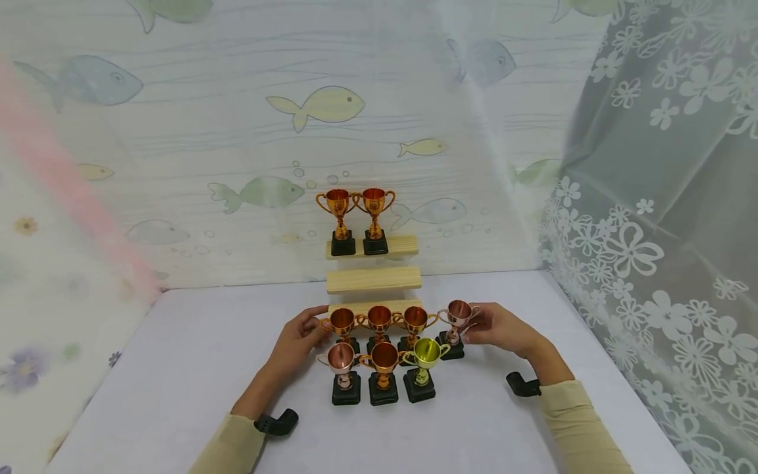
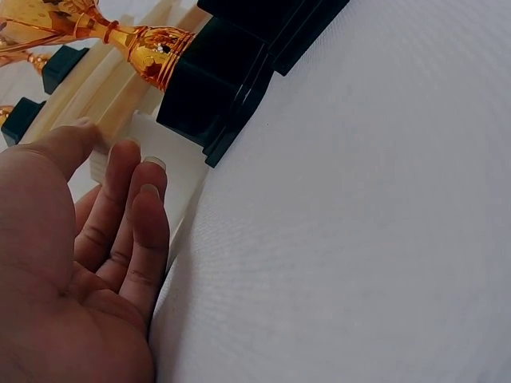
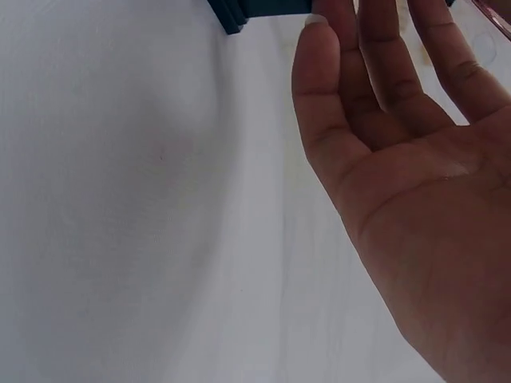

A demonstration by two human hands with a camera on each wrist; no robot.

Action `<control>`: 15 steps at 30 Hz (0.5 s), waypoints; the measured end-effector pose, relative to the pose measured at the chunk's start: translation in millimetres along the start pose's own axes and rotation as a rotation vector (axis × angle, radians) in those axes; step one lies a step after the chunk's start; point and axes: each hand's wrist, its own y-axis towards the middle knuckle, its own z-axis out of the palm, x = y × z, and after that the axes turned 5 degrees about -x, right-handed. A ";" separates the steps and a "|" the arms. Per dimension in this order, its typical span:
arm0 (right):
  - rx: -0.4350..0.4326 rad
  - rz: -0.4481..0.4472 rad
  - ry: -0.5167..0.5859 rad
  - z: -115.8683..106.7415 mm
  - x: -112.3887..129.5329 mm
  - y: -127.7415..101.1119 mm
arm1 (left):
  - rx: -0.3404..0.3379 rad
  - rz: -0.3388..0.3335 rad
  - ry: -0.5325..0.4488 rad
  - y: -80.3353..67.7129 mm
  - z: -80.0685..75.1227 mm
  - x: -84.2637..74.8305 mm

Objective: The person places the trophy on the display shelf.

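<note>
My left hand [image 1: 301,336], fingers loosely bent, is at the left end of the stepped wooden stand [image 1: 373,280]. In the left wrist view its thumb [image 2: 68,148] lies against the wood, beside a bronze-coloured trophy [image 2: 160,60] on a black base. My right hand [image 1: 500,328] holds a small rose-gold trophy [image 1: 458,313] at the right of the group, fingers partly hidden behind it. Only that trophy's dark base [image 3: 275,8] and a bit of pink handle show in the right wrist view.
Two bronze-coloured trophies [image 1: 374,201] stand on the top step. Three more [image 1: 379,318] line up before the lowest step. Ahead of them are a rose-gold trophy [image 1: 341,359], a bronze-coloured one [image 1: 385,359] and a yellow-gold one [image 1: 426,354]. Fish-patterned cloth [image 1: 237,131] hangs behind the white table [image 1: 474,421].
</note>
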 end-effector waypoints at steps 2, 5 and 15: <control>-0.006 -0.005 0.009 1.8 -1.0 0.4 | 0.002 -0.005 0.004 0.2 0.3 0.2; -0.015 -0.014 0.007 4.1 -2.4 1.8 | -0.002 -0.014 0.015 0.3 0.3 0.6; -0.051 -0.024 0.003 10.5 -3.4 6.1 | -0.001 -0.003 0.016 0.5 0.5 -0.8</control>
